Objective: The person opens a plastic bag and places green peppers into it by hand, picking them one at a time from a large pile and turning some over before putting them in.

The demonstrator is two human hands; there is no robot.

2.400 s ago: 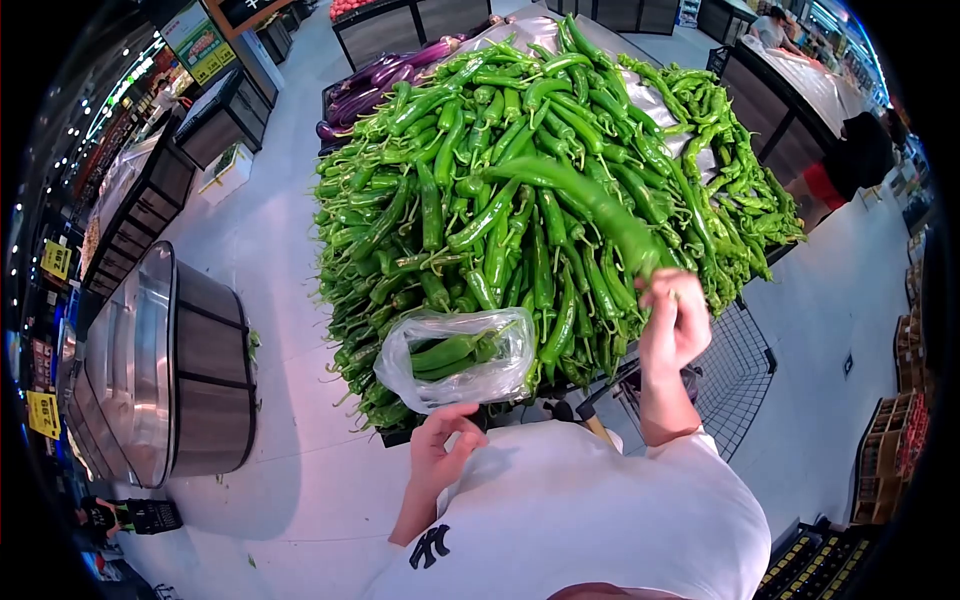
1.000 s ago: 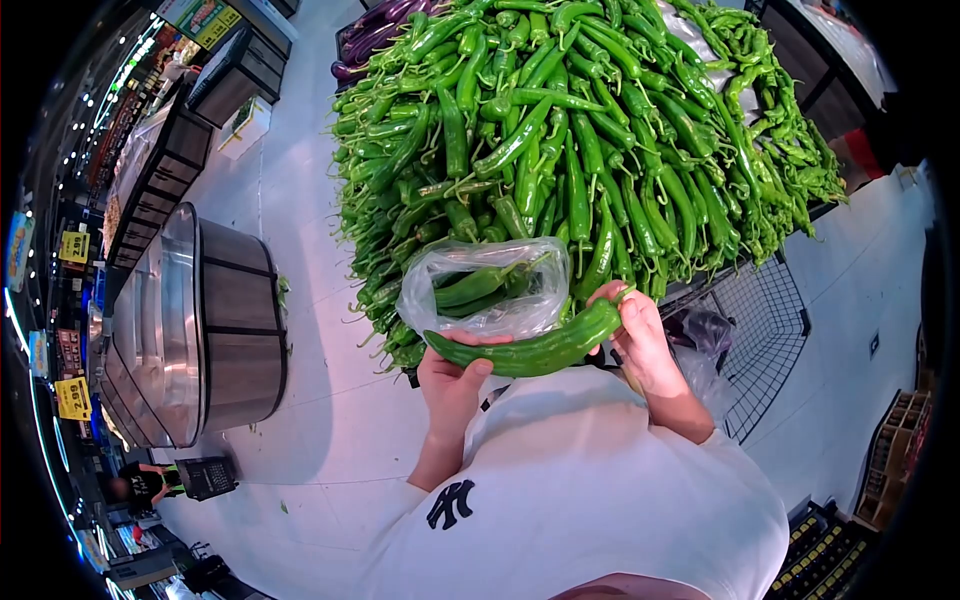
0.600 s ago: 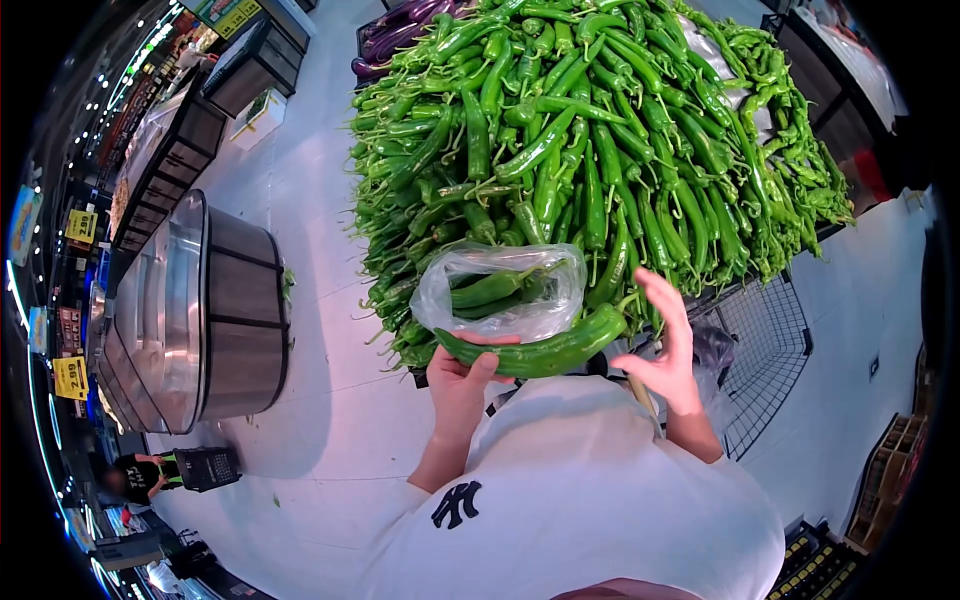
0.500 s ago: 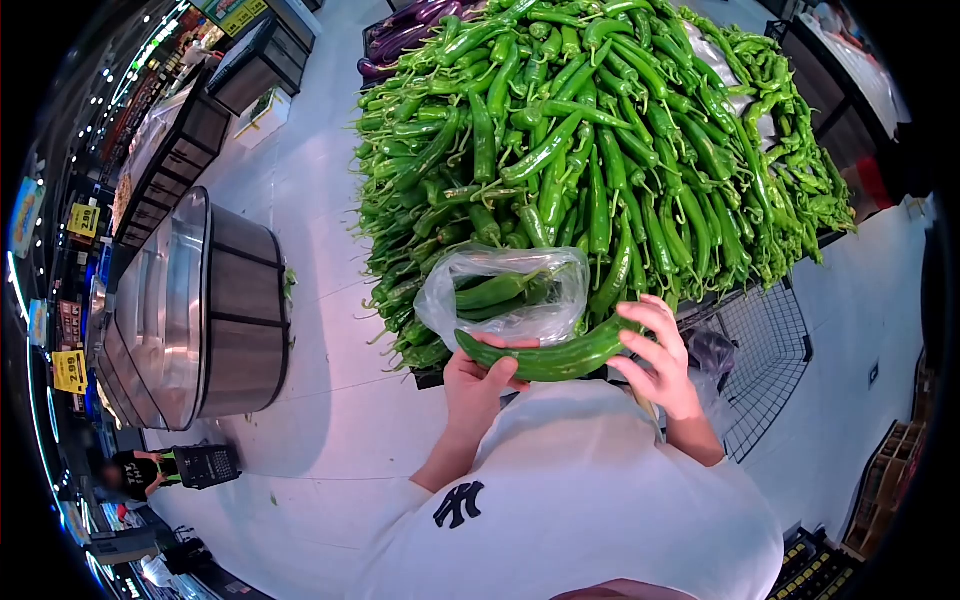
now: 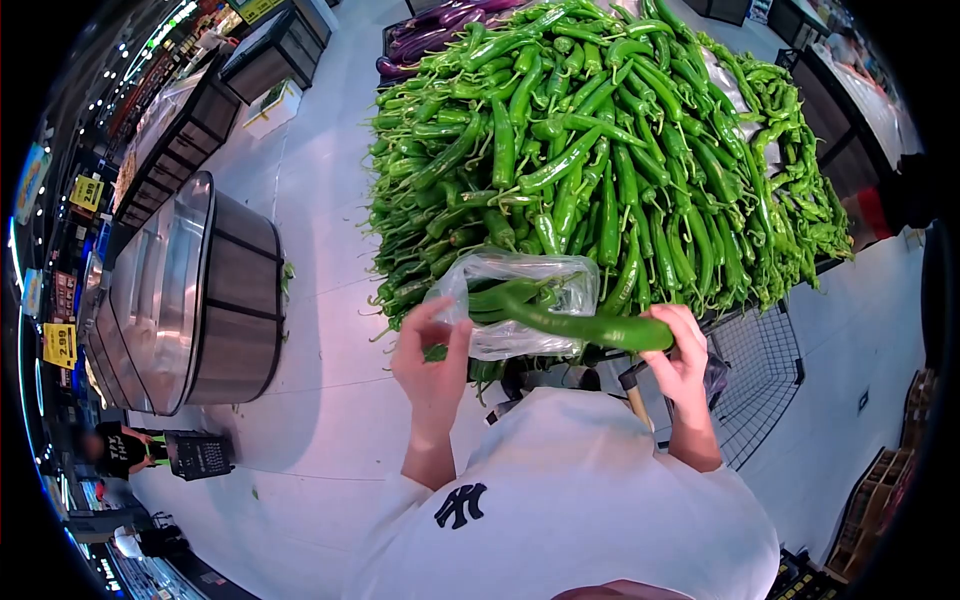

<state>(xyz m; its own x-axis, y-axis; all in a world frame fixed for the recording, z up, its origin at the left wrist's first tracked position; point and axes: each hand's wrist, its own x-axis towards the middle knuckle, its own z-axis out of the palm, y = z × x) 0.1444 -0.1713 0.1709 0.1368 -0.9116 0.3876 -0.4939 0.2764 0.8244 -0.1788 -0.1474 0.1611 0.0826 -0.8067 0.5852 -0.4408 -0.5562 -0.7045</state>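
Note:
A long green chili pepper (image 5: 590, 328) is gripped at its thick right end by my right hand (image 5: 682, 352). Its thin, curved end reaches left across the mouth of a clear plastic bag (image 5: 480, 262). Inside the bag lie other green peppers (image 5: 492, 300). At the bag's left edge is my left hand (image 5: 430, 355), with thumb and fingers apart and fingertips right at the film. The bag rests against the front of a large heap of green peppers (image 5: 560, 150).
A wire shopping cart (image 5: 765, 370) stands at my right, with a dark plastic bag near its handle. Purple eggplants (image 5: 440, 35) lie behind the heap. On the left are a round metal display bin (image 5: 235, 310) and a person (image 5: 122, 450) with a black basket (image 5: 198, 454).
My left hand has let go of the pepper and moved left to the bag's edge. My right hand now holds the pepper alone, its thin end swung up over the bag opening.

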